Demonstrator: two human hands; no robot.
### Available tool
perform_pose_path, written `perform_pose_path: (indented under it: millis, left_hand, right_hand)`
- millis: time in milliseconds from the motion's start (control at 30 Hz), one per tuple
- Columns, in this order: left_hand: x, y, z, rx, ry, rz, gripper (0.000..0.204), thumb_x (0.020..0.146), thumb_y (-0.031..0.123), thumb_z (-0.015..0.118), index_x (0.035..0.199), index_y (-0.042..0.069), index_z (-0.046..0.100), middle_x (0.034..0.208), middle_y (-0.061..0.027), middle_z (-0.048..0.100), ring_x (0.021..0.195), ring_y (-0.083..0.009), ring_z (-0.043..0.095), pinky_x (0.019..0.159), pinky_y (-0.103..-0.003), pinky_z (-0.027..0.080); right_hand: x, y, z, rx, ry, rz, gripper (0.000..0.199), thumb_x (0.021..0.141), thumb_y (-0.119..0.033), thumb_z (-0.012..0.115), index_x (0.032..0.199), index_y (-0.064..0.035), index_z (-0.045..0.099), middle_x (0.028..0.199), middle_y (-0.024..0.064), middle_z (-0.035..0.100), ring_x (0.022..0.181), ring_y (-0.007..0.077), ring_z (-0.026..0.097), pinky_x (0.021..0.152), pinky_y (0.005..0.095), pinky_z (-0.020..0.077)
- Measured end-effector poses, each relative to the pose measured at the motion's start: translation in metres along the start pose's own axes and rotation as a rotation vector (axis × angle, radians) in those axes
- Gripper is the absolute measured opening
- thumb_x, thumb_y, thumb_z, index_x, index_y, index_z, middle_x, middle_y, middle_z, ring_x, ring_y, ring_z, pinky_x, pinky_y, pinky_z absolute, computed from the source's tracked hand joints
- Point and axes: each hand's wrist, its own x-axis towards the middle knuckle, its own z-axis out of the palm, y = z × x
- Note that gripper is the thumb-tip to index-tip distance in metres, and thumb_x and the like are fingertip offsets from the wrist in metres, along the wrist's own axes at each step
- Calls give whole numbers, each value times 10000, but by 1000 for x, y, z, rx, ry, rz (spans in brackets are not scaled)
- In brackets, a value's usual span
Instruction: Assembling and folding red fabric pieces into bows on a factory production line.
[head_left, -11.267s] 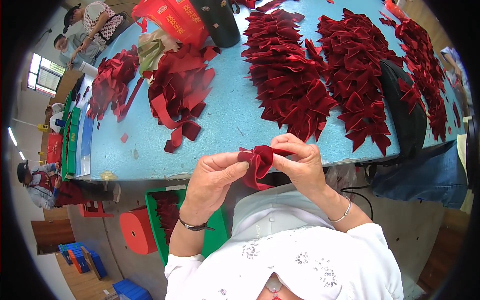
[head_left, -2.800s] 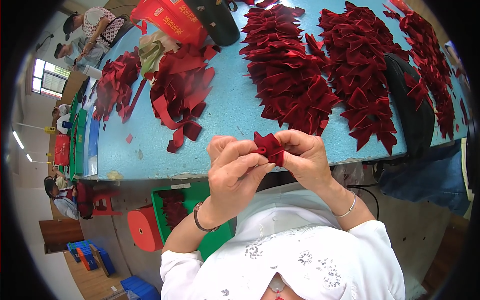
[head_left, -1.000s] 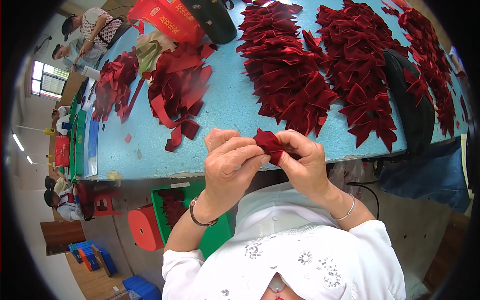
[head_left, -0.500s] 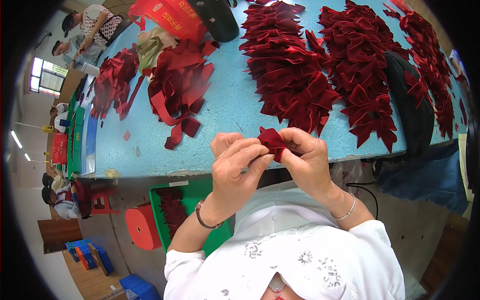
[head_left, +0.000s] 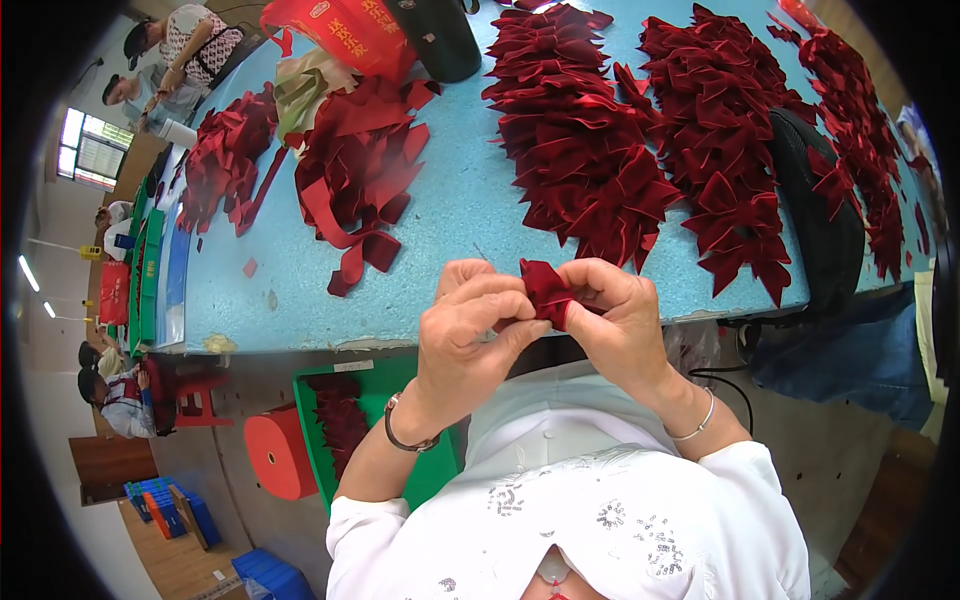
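Just past the table's near edge, I hold a small folded piece of dark red velvet ribbon (head_left: 543, 283) between both hands. My left hand (head_left: 468, 325) has thumb and fingers closed on its left side. The right side is gripped by my right hand (head_left: 618, 310), thumb in front and fingers curled behind. Above the left fingers a thin dark line (head_left: 481, 252) sticks up; whether it is a needle or a thread I cannot make out. Beyond my hands lie long rows of finished dark red velvet bows (head_left: 575, 130). Loose red ribbon pieces (head_left: 362, 165) form a pile to the left.
The blue table (head_left: 450, 220) also carries a red bag (head_left: 345, 40), a dark cylindrical container (head_left: 440, 45) and a black bag (head_left: 822, 210). Below its edge are a green crate (head_left: 385, 400) holding red bows and a red ribbon roll (head_left: 280, 452). Other people work at far left.
The ribbon piece has turned slightly more upright in my fingers. My left hand has shifted a little, and the thin dark line now stands out more clearly above it.
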Motion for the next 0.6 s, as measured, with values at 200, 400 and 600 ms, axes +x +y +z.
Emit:
perform_pose_path:
  millis: [200, 400, 600]
  left_hand:
    - [0, 9, 9, 88, 67, 57, 187, 626, 14, 754, 720, 20, 592, 762, -33, 613, 772, -199, 486, 733, -303, 394]
    - [-3, -3, 6, -137, 65, -191, 144, 687, 5, 719, 753, 11, 591, 761, -32, 610, 790, -175, 495, 737, -296, 399]
    - [-6, -6, 10, -230, 68, -283, 107, 709, 29, 710, 757, 22, 615, 770, -20, 620, 790, -160, 494, 711, -278, 404]
  right_hand:
    - [5, -4, -7, 68, -59, 106, 158, 800, 27, 576, 954, 59, 591, 792, 58, 649, 681, 69, 592, 601, 198, 497]
    - [2, 1, -7, 277, -50, 134, 233, 791, 20, 617, 1014, 53, 559, 810, 61, 649, 660, 79, 592, 570, 194, 484]
    - [-9, 15, -14, -243, 67, -356, 275, 754, 23, 672, 1002, 23, 554, 742, 72, 619, 605, 105, 559, 520, 226, 448]
